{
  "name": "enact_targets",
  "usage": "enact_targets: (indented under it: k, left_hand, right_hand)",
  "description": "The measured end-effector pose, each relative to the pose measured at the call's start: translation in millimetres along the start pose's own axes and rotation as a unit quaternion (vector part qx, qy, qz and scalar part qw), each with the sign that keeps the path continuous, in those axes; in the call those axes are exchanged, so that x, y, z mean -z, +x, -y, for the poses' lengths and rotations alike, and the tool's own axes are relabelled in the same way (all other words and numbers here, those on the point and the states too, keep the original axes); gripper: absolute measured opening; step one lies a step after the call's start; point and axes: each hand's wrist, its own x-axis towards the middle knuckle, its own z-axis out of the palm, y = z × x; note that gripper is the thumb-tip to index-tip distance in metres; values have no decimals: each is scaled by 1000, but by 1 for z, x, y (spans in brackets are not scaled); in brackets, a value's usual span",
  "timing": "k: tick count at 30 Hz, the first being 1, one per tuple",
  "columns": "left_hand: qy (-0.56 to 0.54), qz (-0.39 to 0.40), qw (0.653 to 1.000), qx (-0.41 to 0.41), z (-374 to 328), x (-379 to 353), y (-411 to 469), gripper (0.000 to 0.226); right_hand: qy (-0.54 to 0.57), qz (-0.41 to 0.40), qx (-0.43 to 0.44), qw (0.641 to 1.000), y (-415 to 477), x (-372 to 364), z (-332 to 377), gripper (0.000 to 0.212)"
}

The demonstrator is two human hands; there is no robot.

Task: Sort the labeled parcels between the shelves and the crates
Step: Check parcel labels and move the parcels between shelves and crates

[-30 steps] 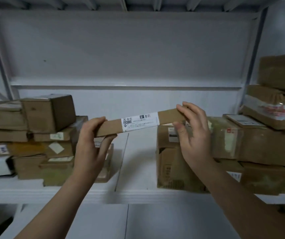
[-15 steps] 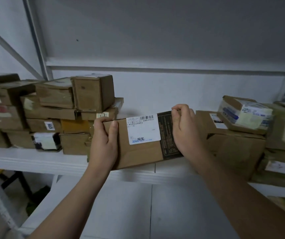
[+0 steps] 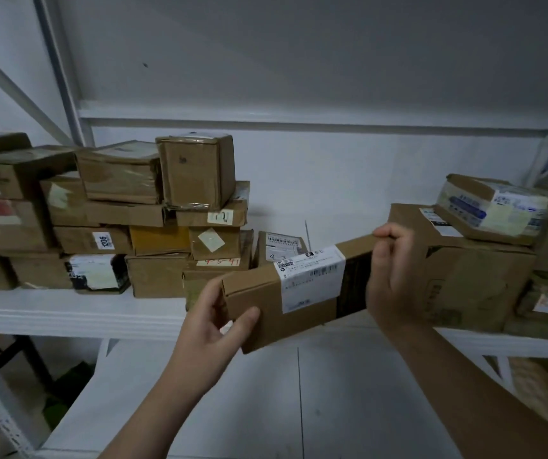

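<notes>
The long flat brown cardboard parcel (image 3: 299, 289) with a white label hangs before the front edge of the white metal shelf (image 3: 67, 313), between both hands. The left hand (image 3: 213, 323) grasps its lower left end and the right hand (image 3: 395, 276) curls round its upper right end. Against half a second earlier it slants more steeply, perhaps rolled slightly. Its long axis runs left-right, rising rightward.

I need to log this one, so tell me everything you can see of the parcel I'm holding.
The parcel is a long, flat brown cardboard box. A white printed label wraps over its top edge onto the front face; a dark printed panel lies right of it. It is tilted, right end higher, in front of the shelf. The left hand grips its left end, the right hand its right end.
</notes>
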Motion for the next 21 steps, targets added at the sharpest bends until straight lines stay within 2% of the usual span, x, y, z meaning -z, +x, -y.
enact_targets:
  k: [2,4,6,8,11,13,15,18,21]
  left_hand:
    - [31,1,999,-42,-2,-1,2,37]
    - [123,19,984,-131,-8,-4,7,35]
    - [211,44,951,-221,-14,-9,14,47]
    - [270,55,915,-295,-12,-12,23,54]
    - [381,51,846,-369,-2,-20,37,41]
    - [459,42,803,-378,5,-28,47,35]
    - [515,45,775,-364,12,-36,54,33]
    - [567,78,750,-332,17,-42,63,41]
    - [606,111,732,-291,21,-43,70,51]
  right_hand:
    - [12,5,-33,999,-4,-4,1,36]
    - [30,-2,-78,997,-4,-9,5,37]
    - [49,-13,-132,990,-1,-14,11,43]
    - [126,0,-202,971,1,-17,17,48]
    - [216,62,-310,924,-2,-21,19,51]
    - [218,119,-379,892,-8,-27,15,55]
    - [199,137,-412,879,-12,-34,10,45]
    - [197,103,-428,876,-7,-41,1,35]
    - [153,97,-401,898,2,-49,-6,30]
